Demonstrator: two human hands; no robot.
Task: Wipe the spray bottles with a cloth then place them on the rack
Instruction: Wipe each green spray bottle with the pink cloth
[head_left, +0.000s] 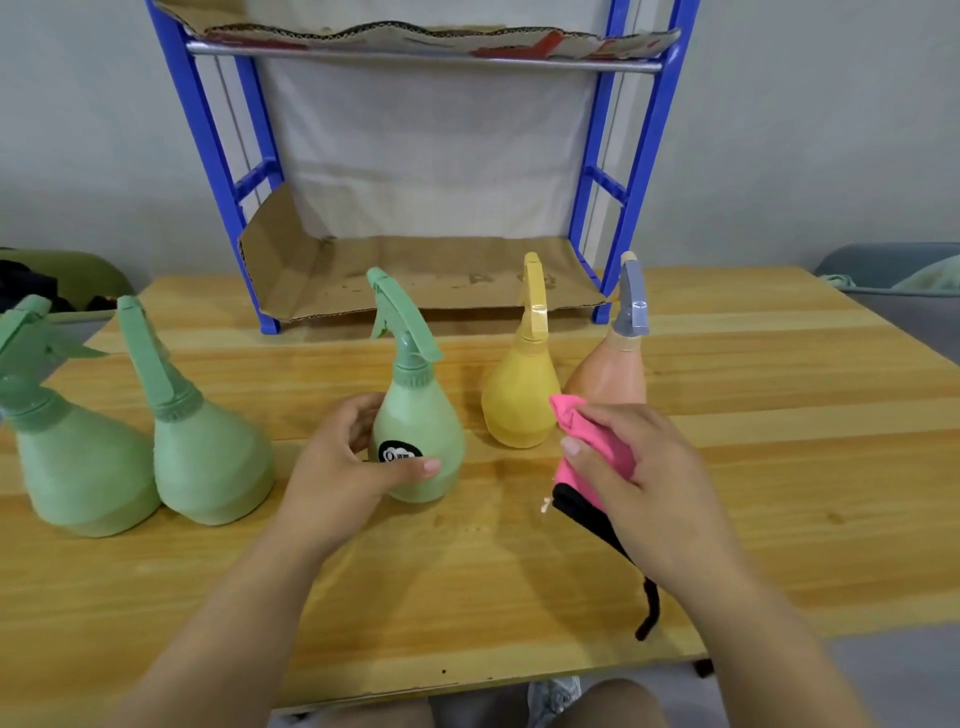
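Several spray bottles stand on the wooden table (779, 467). My left hand (343, 467) grips the middle green bottle (421, 415) low on its body, thumb across a black label. Bunched in my right hand (644, 478) is a pink cloth with black trim (576, 415), held just right of that bottle and apart from it. A yellow bottle (519, 400) and a peach bottle with a grey sprayer (613, 374) stand behind the cloth. Two more green bottles (208, 457) (78, 467) stand at the left. At the table's back stands the blue rack (644, 156), its shelves lined with cardboard.
The rack's lower shelf (426, 275) holds only its cardboard liner, and an upper shelf (415, 41) sits at the top edge. A green chair with dark items (57, 280) is at far left, a grey one (893, 270) at far right. My knees show below the table's front edge.
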